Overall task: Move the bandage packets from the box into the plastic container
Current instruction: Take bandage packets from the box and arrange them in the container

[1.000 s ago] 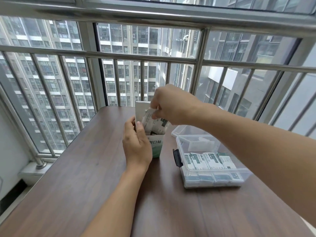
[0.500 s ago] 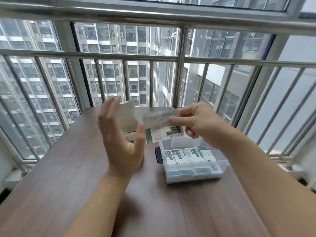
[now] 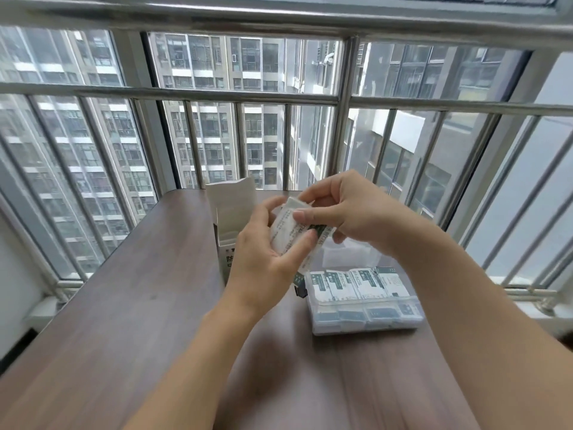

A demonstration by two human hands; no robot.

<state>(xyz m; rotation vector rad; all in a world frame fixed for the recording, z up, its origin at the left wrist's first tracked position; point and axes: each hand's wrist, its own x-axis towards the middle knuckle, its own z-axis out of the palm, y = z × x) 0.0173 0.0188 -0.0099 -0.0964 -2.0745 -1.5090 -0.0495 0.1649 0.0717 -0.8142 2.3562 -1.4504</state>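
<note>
Head cam: both hands meet mid-frame on a small stack of packets [image 3: 290,231]. The left hand [image 3: 266,256] cups it from below and the right hand [image 3: 344,212] pinches the top, blocking part of the box [image 3: 228,218] (flap up) behind. The container [image 3: 366,299], lower right on the table [image 3: 124,321], has packets lined up inside. Window bars [image 3: 341,135] fill the top.

Two bare forearms, no sleeves, left hand [image 3: 266,262], right hand [image 3: 347,212], short plain fingernails

Matt wood-grain table [image 3: 124,305] — clear glossy plastic container [image 3: 372,318] — shiny metal railing [image 3: 217,96]
</note>
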